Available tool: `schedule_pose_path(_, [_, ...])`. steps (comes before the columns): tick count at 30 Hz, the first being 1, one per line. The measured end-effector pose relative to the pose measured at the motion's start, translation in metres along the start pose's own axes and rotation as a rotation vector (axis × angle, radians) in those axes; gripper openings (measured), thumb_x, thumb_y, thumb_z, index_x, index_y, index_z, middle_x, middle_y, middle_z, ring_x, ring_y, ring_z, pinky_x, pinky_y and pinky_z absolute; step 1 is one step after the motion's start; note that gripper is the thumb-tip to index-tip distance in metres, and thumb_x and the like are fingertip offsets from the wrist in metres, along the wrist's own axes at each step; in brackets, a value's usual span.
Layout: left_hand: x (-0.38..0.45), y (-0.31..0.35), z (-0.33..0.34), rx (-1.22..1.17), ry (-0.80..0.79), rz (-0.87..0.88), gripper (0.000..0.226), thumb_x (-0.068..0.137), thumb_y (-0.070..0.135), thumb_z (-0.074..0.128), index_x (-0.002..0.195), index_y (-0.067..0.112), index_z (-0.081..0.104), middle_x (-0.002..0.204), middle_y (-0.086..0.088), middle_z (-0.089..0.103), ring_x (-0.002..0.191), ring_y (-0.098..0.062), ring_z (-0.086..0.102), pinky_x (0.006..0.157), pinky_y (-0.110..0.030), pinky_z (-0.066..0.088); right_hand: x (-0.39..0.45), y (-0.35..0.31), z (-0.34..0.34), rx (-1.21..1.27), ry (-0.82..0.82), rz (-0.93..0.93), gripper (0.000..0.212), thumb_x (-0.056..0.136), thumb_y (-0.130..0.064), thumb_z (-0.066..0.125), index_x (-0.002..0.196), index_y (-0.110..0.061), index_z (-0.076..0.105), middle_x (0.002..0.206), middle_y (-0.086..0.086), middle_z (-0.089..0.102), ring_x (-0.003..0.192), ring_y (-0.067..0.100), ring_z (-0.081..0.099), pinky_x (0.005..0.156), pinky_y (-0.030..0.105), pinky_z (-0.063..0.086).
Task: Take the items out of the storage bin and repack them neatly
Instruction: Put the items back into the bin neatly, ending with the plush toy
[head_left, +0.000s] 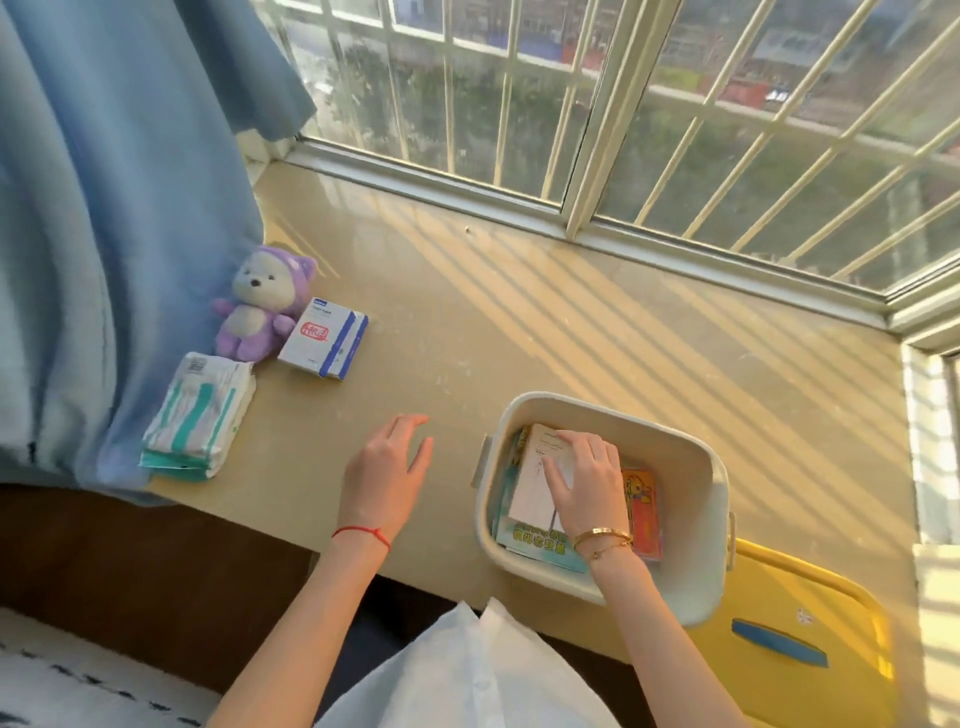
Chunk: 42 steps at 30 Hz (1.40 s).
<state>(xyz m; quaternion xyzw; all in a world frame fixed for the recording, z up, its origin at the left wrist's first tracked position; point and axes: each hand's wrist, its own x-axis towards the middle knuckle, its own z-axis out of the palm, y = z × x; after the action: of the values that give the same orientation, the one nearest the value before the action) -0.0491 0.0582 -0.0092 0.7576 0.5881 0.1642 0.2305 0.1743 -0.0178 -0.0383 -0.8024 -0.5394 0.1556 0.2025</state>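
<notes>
A white storage bin (696, 467) stands on the beige window ledge at the right. Inside it lie a white booklet (535, 488), a teal-covered book (535, 540) under it and an orange picture book (644, 514). My right hand (584, 478) reaches into the bin and rests on the white booklet, fingers curled over its top edge. My left hand (389, 467) hovers open above the ledge, just left of the bin, holding nothing. Out on the ledge at the left sit a purple plush bear (260, 306), a white and blue box (324, 338) and a tissue pack (200, 415).
A yellow lid with a blue handle (795, 639) lies at the lower right by the bin. A blue curtain (104, 208) hangs at the left, touching the tissue pack. A barred window (623, 130) borders the far side of the ledge (519, 322).
</notes>
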Motion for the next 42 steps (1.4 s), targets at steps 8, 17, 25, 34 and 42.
schedule_pose_path(8, [0.047,-0.135,-0.081,-0.017,0.065,-0.121,0.028,0.091,0.021,0.058,0.118,0.015,0.060,0.108,-0.004,0.063,0.098,-0.023,0.059,0.081,-0.036,0.049,0.026,-0.129,0.080,0.091,-0.064,0.011,0.031,0.089,-0.029,0.058,0.116,-0.014,0.058,0.109,0.003,0.060,0.105,0.022,0.050,0.092,0.033,0.042])
schedule_pose_path(17, [0.141,-0.256,-0.112,-0.003,-0.003,-0.150,0.025,0.087,0.016,0.061,0.111,0.013,0.063,0.106,-0.009,0.066,0.095,-0.030,0.059,0.073,-0.039,0.048,0.092,-0.234,0.191,0.169,-0.136,0.200,0.039,0.088,-0.035,0.059,0.120,-0.012,0.054,0.116,0.006,0.057,0.111,0.023,0.050,0.095,0.031,0.041])
schedule_pose_path(25, [0.201,-0.298,-0.079,-0.035,-0.091,-0.120,0.026,0.089,0.016,0.059,0.114,0.014,0.062,0.106,-0.007,0.064,0.096,-0.028,0.058,0.070,-0.037,0.048,0.169,-0.280,0.283,0.162,-0.184,0.396,0.081,0.078,-0.056,0.062,0.133,-0.001,0.038,0.129,0.015,0.046,0.121,0.031,0.040,0.104,0.037,0.034])
schedule_pose_path(34, [0.226,-0.328,-0.021,-0.123,-0.167,-0.105,0.032,0.088,0.014,0.058,0.120,0.011,0.059,0.111,-0.009,0.064,0.105,-0.029,0.057,0.087,-0.041,0.048,0.202,-0.271,0.342,0.218,-0.179,0.489,0.094,0.066,-0.055,0.074,0.135,-0.006,0.034,0.126,0.012,0.047,0.117,0.028,0.045,0.097,0.035,0.040])
schedule_pose_path(42, [0.234,-0.318,0.018,-0.092,-0.285,-0.169,0.041,0.090,0.030,0.059,0.121,0.004,0.055,0.120,-0.017,0.059,0.112,-0.032,0.054,0.085,-0.041,0.046,0.189,-0.232,0.323,0.299,-0.047,0.572,0.055,0.074,-0.037,0.073,0.117,-0.013,0.049,0.109,0.003,0.060,0.099,0.021,0.057,0.075,0.031,0.045])
